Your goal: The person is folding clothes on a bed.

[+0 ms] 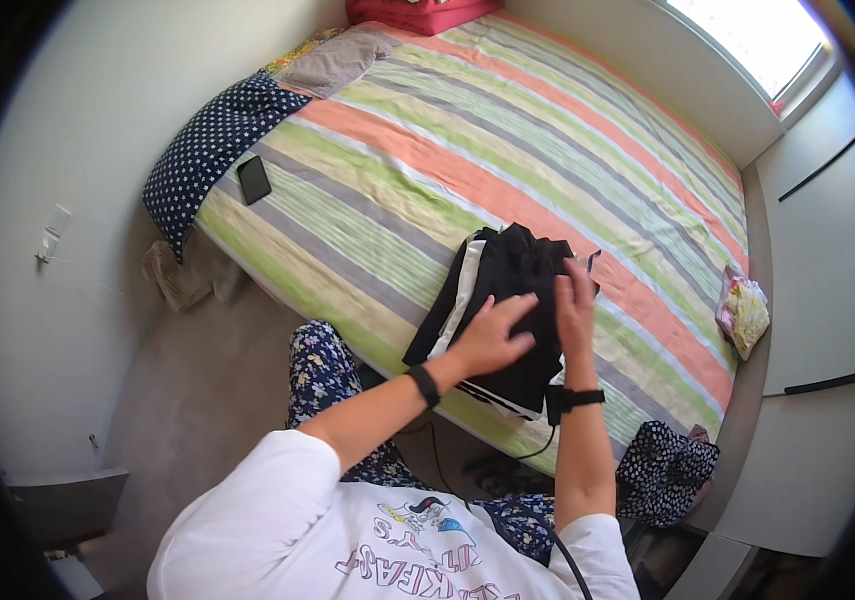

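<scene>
Before me on the bed lies a stack of folded black garments [506, 270], with white strips and layers showing along its left and front edges. My left hand [493, 335] is over the middle of the stack, its fingers spread and holding nothing. Over the right side of the stack is my right hand [576, 306], fingers raised, slightly blurred and without anything in its grasp. Whether either palm touches the cloth is hard to tell. A small dark blue strap [594, 260] sticks out near my right fingertips.
A striped bedsheet [427, 157] covers the bed. A black phone [253, 180] lies near a star-patterned pillow [221, 135]. Bundled cloth [744, 315] sits at the bed's right edge, beside white cabinets [825, 300]. A patterned black-and-white cloth [667, 472] is nearer me. A cable runs from my right wrist.
</scene>
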The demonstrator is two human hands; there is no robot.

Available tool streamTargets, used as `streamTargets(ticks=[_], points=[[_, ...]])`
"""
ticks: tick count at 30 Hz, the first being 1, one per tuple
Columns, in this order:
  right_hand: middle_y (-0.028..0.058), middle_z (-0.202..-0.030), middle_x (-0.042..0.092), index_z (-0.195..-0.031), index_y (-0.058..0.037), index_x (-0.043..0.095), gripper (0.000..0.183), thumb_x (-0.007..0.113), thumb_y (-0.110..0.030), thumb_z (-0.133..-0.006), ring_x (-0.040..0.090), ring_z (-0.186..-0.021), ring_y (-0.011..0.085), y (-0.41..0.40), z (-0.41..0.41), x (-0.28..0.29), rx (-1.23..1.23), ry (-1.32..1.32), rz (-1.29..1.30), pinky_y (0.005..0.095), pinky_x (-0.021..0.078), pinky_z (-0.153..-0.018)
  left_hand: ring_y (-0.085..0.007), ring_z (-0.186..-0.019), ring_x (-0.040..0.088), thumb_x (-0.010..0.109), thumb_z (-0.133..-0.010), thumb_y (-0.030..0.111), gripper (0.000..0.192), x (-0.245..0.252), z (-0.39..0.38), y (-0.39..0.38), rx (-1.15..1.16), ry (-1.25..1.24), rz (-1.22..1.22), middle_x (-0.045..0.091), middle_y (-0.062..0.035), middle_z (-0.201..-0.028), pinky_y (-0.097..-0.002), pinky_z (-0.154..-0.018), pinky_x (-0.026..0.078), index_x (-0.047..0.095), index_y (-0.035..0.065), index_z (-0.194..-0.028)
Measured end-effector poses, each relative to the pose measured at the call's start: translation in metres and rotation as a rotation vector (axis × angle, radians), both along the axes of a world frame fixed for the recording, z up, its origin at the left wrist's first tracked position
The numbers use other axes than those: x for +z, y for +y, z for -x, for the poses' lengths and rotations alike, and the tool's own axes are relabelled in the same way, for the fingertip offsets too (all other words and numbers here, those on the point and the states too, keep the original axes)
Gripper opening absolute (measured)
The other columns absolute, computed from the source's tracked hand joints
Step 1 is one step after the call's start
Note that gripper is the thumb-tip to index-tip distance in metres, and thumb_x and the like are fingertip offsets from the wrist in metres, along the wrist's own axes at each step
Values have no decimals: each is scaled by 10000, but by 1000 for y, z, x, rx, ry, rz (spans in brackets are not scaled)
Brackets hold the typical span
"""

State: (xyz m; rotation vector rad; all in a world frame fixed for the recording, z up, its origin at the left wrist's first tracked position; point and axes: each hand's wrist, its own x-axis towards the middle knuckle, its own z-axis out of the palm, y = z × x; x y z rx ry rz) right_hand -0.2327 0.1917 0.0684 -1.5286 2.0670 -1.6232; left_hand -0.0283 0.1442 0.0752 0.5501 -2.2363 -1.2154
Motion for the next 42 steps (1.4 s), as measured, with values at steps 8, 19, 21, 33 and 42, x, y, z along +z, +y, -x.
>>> streamTargets(ticks=[8, 19, 21, 33, 42], points=[[-51, -761, 498, -1089, -89, 621, 516, 572, -587, -965, 415, -598, 60, 119, 24, -79, -315, -982, -574, 211, 326, -501, -243, -1138, 633, 698, -901, 494, 754, -72, -68, -75, 684, -160, -722, 635, -206, -1271, -335, -915, 509, 537, -106, -1328], [116, -1548, 429, -1557, -106, 323, 1010, 433, -835, -867, 408, -1415, 334, 96, 26, -89, 4, -1616, -285, 529, 335, -1146, -253, -1201, 622, 504, -823, 844, 1025, -86, -51, -98, 30, -197, -1380, 592, -149, -1399, -377, -1022, 503, 495, 40, -1458], [106, -1467, 532, -1539, -117, 360, 1111, 414, -926, -779, 519, -1331, 335, 94, 23, -82, 63, -1570, -269, 522, 425, -1098, -247, -1291, 557, 481, -794, 882, 1095, -80, -53, -99, 72, -201, -1380, 531, -136, -1470, -374, -1074, 460, 431, 51, -1506], [117, -1313, 589, -1456, -71, 399, 701, 738, -312, -892, 625, -1150, 254, 62, -23, -27, -55, -1194, -304, 379, 530, -953, -255, -1380, 454, 811, -773, 574, 1096, -42, -56, -96, -45, 8, -957, 452, -135, -1514, -386, -1137, 380, 251, 83, -1576], [138, -1338, 587, -1482, -49, 367, 616, 667, -173, -958, 642, -1148, 239, -42, -78, 30, 210, -1166, -186, 363, 558, -918, -233, -1282, 538, 747, -879, 481, 945, 11, -128, -171, 86, 83, -1020, 504, -159, -1448, -353, -1073, 458, 274, 6, -1545]])
